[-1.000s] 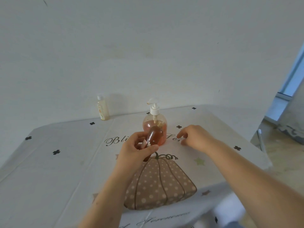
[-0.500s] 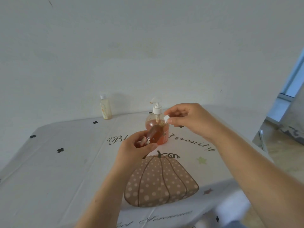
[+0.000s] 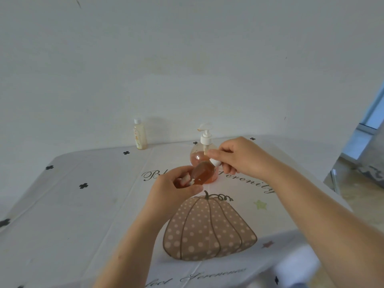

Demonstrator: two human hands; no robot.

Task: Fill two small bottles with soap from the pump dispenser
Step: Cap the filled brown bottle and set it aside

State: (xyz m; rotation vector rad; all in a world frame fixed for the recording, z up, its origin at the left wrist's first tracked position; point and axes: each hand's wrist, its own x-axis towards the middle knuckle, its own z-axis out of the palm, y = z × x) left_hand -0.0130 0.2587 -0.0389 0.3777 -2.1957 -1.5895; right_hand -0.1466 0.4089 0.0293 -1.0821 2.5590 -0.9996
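- Amber soap fills the small bottle [image 3: 202, 171] that my left hand [image 3: 174, 190] grasps, fingers and thumb curled round its lower part. It is held above the tablecloth [image 3: 83, 215], just in front of the pump dispenser [image 3: 205, 138].
- The bottle is tilted, with its upper end leaning toward my right hand [image 3: 243, 156]. This hand pinches a white cap [image 3: 215, 162] between thumb and fingertips, right beside that upper end.
- I judge the step in hand to be closing this bottle. The mouth is hidden by the cap and fingers, so I cannot tell if the cap already sits on it.
- To do it well, I would first bring the bottle more upright, because it looks nearly full and the soap could run out at the neck.
- I would set the cap down straight on the neck before any twist or press. A crooked cap will jam or leak.
- The left hand should hold firmly but not squeeze, since a soft bottle would push soap out.
- Any soap on the neck makes the cap slippery, so the pinch needs care.
- A second bottle [image 3: 139, 135], pale yellow with its cap on, stands far back at the wall, well apart from both hands.
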